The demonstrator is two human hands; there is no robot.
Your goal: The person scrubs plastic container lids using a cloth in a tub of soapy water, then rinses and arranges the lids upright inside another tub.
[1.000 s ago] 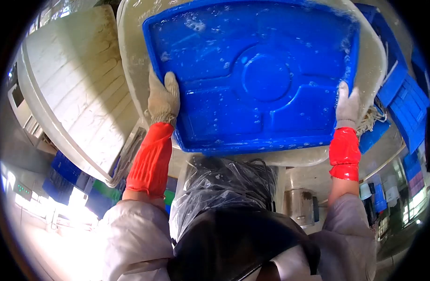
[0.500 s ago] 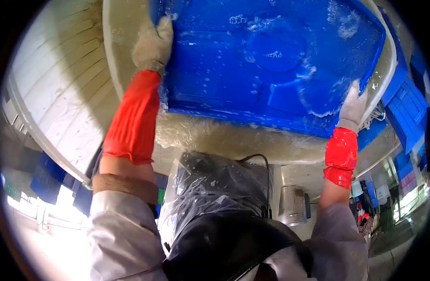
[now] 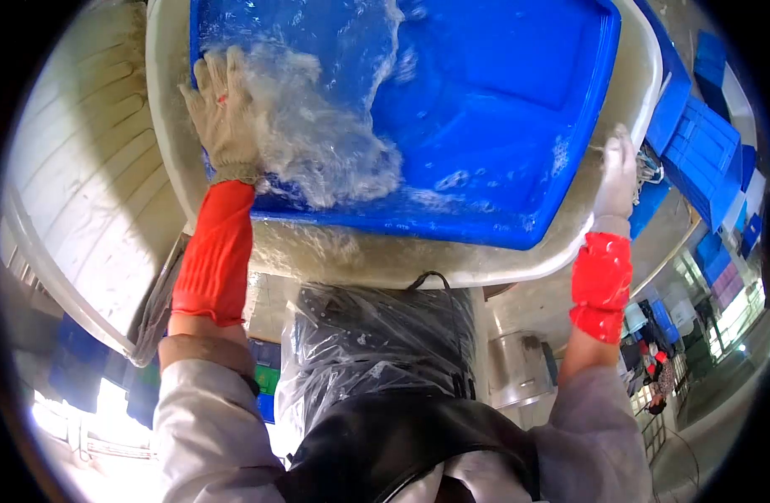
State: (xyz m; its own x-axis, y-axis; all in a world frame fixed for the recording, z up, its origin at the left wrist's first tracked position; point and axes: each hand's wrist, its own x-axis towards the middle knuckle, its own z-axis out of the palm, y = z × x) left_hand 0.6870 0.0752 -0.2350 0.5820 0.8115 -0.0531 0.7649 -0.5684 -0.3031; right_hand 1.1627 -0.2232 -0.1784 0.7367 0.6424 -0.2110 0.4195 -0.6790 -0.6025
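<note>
A large blue tray (image 3: 485, 126) lies in water inside a white tub (image 3: 402, 268). My left hand (image 3: 226, 109), in a pale knit glove with a red cuff, is spread over the tray's left side, where the water is churned and foamy. Its fingers are apart. My right hand (image 3: 617, 176), gloved the same way, is at the tub's right rim, apart from the tray's right edge. Its fingers are stretched out, with nothing seen in them.
Another large white tub or lid (image 3: 92, 168) stands at the left. Blue crates (image 3: 699, 151) are at the right. A metal container (image 3: 519, 369) is below the tub, beside a plastic-covered dark surface (image 3: 377, 335). A person (image 3: 657, 394) is far off at the right.
Both hands held the tray's sides before; now my right hand is off it and my left hand lies spread on it. The tray has shifted left and tilted, and water surges over its left part.
</note>
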